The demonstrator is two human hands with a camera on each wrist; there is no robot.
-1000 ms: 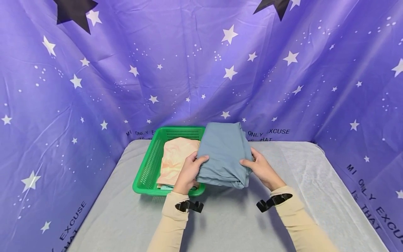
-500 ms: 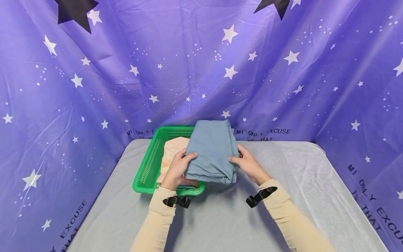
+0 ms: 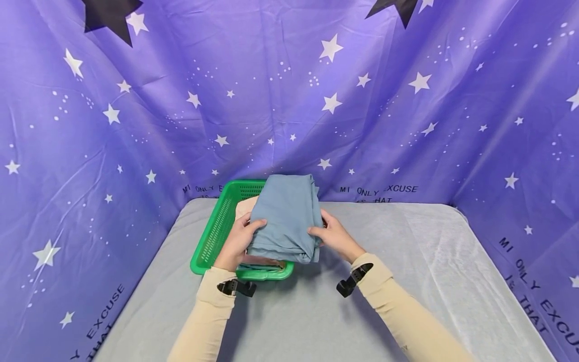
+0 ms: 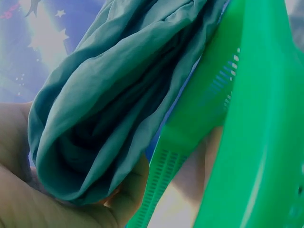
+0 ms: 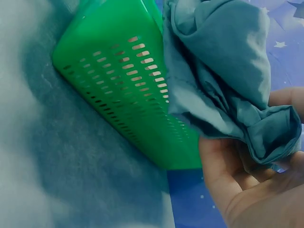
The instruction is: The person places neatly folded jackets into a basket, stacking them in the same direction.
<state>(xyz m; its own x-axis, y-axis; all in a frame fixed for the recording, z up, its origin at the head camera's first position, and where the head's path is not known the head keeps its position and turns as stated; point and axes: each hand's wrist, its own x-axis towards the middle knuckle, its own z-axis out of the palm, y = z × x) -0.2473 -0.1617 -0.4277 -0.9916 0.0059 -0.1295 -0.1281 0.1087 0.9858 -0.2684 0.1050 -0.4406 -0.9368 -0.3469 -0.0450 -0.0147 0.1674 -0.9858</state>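
A folded blue-grey cloth [image 3: 287, 216], a garment by its look, is held up over the right part of a green plastic basket [image 3: 205, 246]. My left hand [image 3: 237, 241] grips its left edge, thumb on top and fingers beneath. On the opposite edge my right hand [image 3: 336, 236] pinches the layers the same way. The left wrist view shows the rolled layers of the cloth [image 4: 109, 95] inside the curl of the hand. In the right wrist view the cloth [image 5: 223, 61] hangs beside the basket's slotted wall [image 5: 123, 80]. Partly hidden under it, a peach folded cloth [image 3: 244, 206] lies in the basket.
The basket stands on a table with a grey cover [image 3: 384, 291], toward the back left. Behind and at both sides hangs a purple curtain [image 3: 280, 100] with stars. Each wrist wears a black strap with a small camera, such as the right strap [image 3: 362, 271].
Both hands have carried the blue-grey cloth leftward, from the basket's right side to over it. More of the peach cloth is now covered. The basket has stayed in place.
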